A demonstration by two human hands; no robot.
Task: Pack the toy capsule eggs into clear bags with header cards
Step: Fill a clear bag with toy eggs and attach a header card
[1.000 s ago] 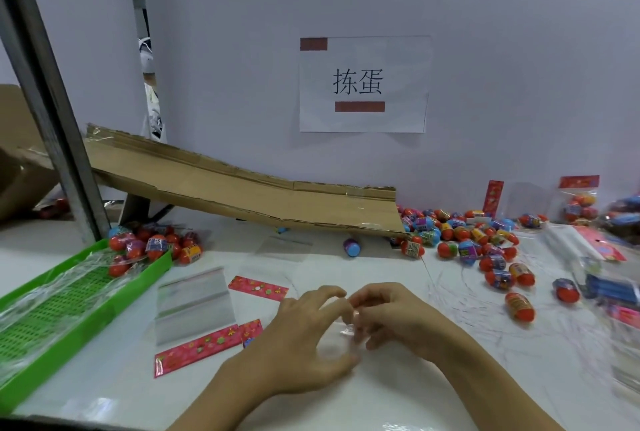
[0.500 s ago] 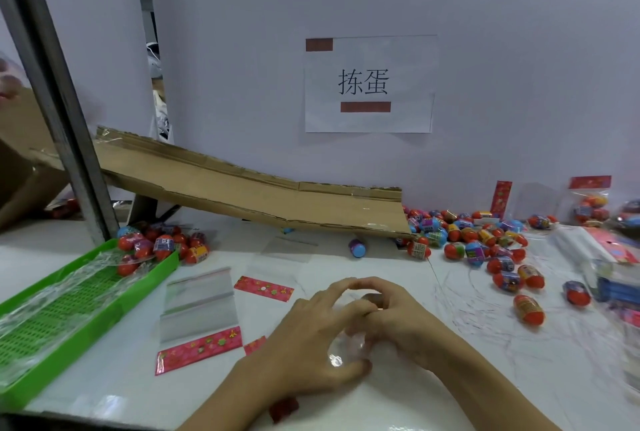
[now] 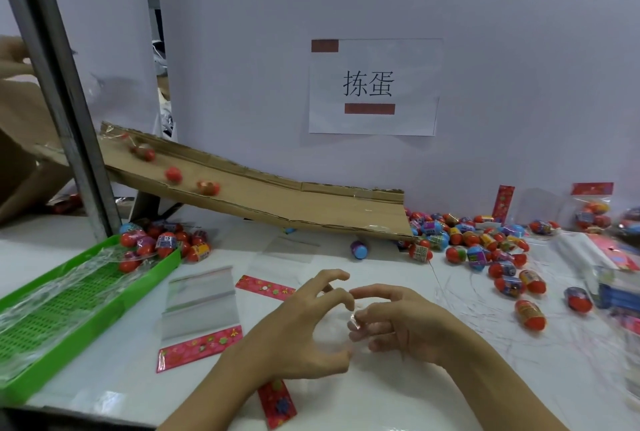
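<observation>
Clearly the thin, slippery clear bag (image 3: 337,333) sits low centre of the frame, its red header card (image 3: 277,403) trailing below. The left hand (image 3: 304,337) curls round its near side, the right hand (image 3: 398,323) pinches its mouth. Light, hard, smooth capsule eggs (image 3: 491,250) lie scattered at right, probably best gripped round the middle.

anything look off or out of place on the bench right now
Yes: several capsule eggs are blurred partway down the cardboard ramp, apparently rolling loose. One blue-ended egg lies alone under the ramp's lower edge, apart from the pile on the right. The ramp itself is creased and taped.
</observation>
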